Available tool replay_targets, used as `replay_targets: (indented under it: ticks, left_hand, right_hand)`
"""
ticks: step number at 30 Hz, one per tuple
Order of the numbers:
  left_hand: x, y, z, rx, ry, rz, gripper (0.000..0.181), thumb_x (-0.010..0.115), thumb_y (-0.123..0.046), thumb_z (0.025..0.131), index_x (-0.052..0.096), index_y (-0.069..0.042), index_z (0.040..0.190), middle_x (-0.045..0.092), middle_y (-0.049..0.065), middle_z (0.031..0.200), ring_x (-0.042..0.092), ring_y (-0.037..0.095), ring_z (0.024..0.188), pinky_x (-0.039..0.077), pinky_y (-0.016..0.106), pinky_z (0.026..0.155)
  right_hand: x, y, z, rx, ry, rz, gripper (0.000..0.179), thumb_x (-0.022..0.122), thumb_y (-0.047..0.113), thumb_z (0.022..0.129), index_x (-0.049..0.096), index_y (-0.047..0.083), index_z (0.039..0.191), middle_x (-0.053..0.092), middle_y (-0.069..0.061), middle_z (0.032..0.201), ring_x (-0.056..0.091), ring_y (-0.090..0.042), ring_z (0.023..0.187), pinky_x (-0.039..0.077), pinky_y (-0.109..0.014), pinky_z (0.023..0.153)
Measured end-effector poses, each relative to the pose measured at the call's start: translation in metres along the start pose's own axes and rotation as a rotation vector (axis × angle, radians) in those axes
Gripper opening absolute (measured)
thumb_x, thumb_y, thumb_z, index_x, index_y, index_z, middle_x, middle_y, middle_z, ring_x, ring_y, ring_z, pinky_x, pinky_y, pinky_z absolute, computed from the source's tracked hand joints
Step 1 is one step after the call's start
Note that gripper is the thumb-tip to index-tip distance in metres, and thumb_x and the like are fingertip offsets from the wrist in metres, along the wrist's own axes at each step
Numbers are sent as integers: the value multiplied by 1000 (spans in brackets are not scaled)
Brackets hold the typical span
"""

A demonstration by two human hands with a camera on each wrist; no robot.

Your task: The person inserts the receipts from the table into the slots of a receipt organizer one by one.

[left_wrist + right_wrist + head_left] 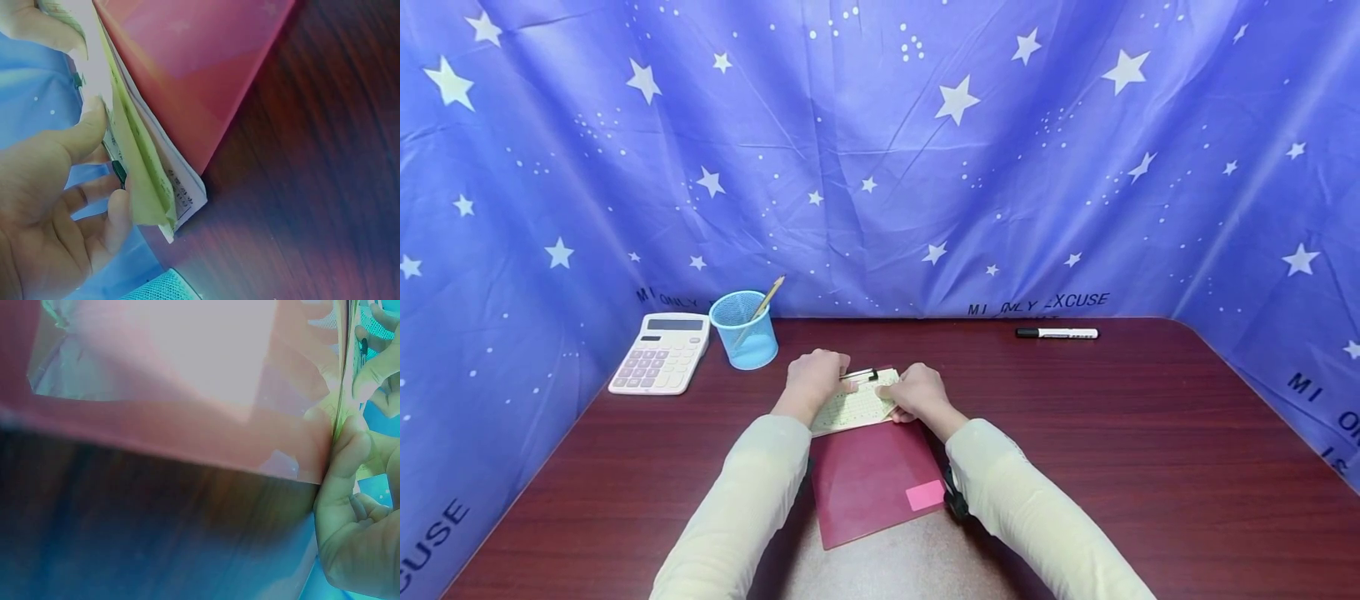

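Note:
A stack of yellowish printed papers (852,412) lies across the upper part of a dark red folder (872,475). A black-and-silver clip (861,375) sits along the papers' far edge. My left hand (814,382) holds the left end of this clip, with the thumb on the paper side; in the left wrist view its fingers (94,194) curl behind the clip's dark end (119,173). My right hand (920,392) pinches the right edge of the papers, thumb on top. The right wrist view shows its thumb and bent forefinger at the stack's edge.
A pink sticky note (925,496) is on the folder's lower right corner. At the back left stand a white calculator (660,354) and a blue mesh cup (747,337) with a pencil (769,296). A black-and-white marker (1057,333) lies at the back right.

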State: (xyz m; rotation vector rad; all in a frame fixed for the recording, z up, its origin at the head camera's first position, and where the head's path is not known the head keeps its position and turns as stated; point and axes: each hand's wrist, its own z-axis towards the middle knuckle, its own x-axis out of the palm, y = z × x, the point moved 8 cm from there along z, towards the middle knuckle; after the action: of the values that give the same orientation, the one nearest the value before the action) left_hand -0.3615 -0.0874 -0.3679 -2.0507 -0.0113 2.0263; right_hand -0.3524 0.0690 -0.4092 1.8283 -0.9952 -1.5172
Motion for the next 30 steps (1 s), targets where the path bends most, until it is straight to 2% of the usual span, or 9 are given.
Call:
replay_targets:
  ticks: [5,8,13,18,21,23,26,28,30]
  left_hand:
    - [3,-2,-1,25,-15,36,28,80,-40,86,68,-16,93,71,6,96,69,37,94,55,51,76]
    - [4,-2,-1,50,-29,50,30,80,-40,86,71,-16,101,72,8,100,69,38,96,55,51,77]
    - [3,-5,-5,111,-36,58,37,79,-37,89,71,-9,111,69,14,104,68,39,100,55,51,82]
    - [8,-7,-8,109,13,94,66,75,-50,89,62,2,129,61,25,125,67,42,102,55,50,87]
    - [11,-9,-11,94,30,94,82,76,-58,85,56,6,134,57,27,127,68,42,97,56,49,85]
    - [10,-11,-13,86,29,87,86,78,-60,82,56,6,132,56,26,124,68,42,92,56,48,82]
    - [10,-11,-14,77,33,80,88,80,-61,79,55,7,130,55,25,122,68,41,91,56,48,82]
    - [11,-10,-15,77,36,86,91,80,-62,78,54,8,131,54,26,124,68,41,91,56,48,83]
    - [12,-8,-15,72,46,88,95,79,-63,78,52,9,133,52,28,130,68,41,93,56,48,84]
  right_hand:
    - [1,-2,0,16,5,-3,29,80,15,85,61,3,67,56,-3,45,52,-6,35,48,-21,40]
    - [0,-1,0,12,3,-10,30,81,15,84,61,4,66,55,-3,44,52,-6,34,48,-21,39]
    - [0,0,-1,11,0,-1,30,81,15,84,60,3,65,54,-3,44,51,-6,34,47,-21,38]
    - [-1,0,0,12,18,29,29,81,13,84,60,3,67,56,-4,47,53,-6,35,48,-21,40]
    - [-4,-2,-1,20,27,40,29,80,13,84,59,4,68,57,-4,48,54,-7,36,49,-22,41]
    - [-9,-2,-1,-1,16,-13,31,81,15,84,58,5,67,57,-4,48,54,-8,36,50,-23,41]
    - [-17,-2,-2,-58,2,-150,35,81,21,85,60,6,63,57,-3,46,55,-9,37,50,-24,41]
    - [-20,0,-4,-96,-3,-230,37,81,24,86,60,6,61,56,-2,46,56,-9,37,49,-24,41]
    - [-22,1,-5,-123,9,-267,36,81,23,87,60,7,62,57,-1,47,57,-9,39,49,-23,42]
